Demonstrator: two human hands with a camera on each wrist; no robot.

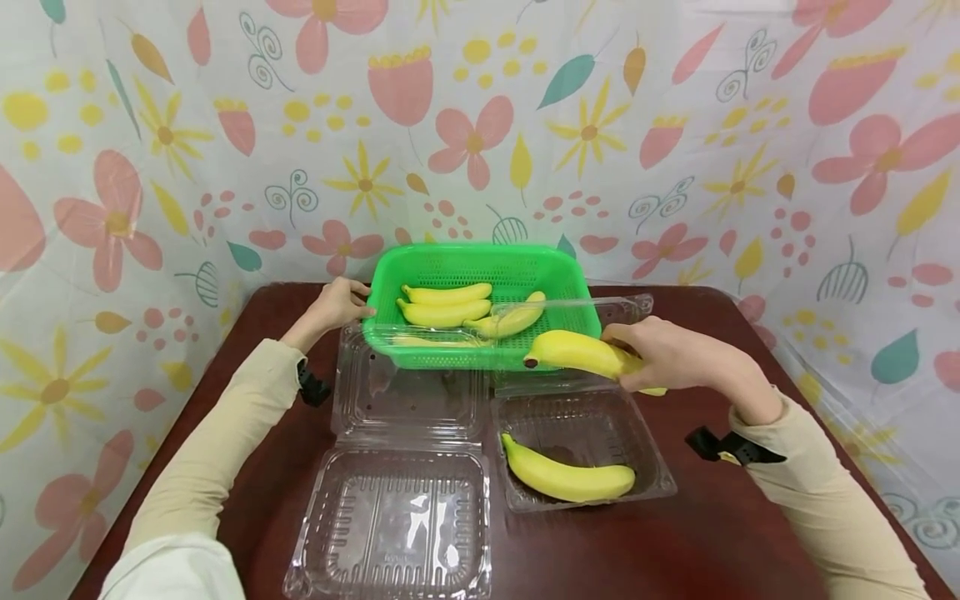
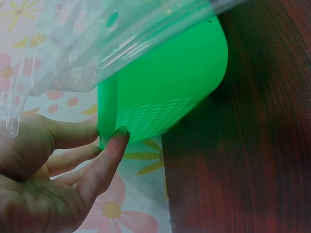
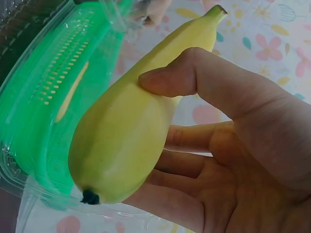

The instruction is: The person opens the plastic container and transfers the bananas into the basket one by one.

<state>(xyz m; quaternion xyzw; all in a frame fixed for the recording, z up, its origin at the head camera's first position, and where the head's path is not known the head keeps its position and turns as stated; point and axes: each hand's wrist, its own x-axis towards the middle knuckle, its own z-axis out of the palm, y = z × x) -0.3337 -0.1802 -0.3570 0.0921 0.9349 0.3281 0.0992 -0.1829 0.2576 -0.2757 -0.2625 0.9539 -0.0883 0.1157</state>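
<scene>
My left hand [image 1: 336, 307] grips the left rim of a green perforated basket [image 1: 480, 257], fingers and thumb on either side of the rim in the left wrist view. Several bananas [image 1: 442, 313] lie inside, partly behind clear plastic lids. With my right hand [image 1: 678, 357] I hold a yellow banana [image 3: 121, 131] between thumb and fingers, above the basket's front right corner and the right container. Another banana [image 1: 567, 477] rests in that clear plastic container [image 1: 656, 483], whose lid is raised against the basket.
A second clear plastic container [image 1: 318, 517] sits at front left with its lid [image 1: 408, 404] tipped back toward the basket. All stand on a dark red-brown table [image 1: 720, 517]. A patterned curtain [image 1: 480, 100] hangs close behind and at both sides.
</scene>
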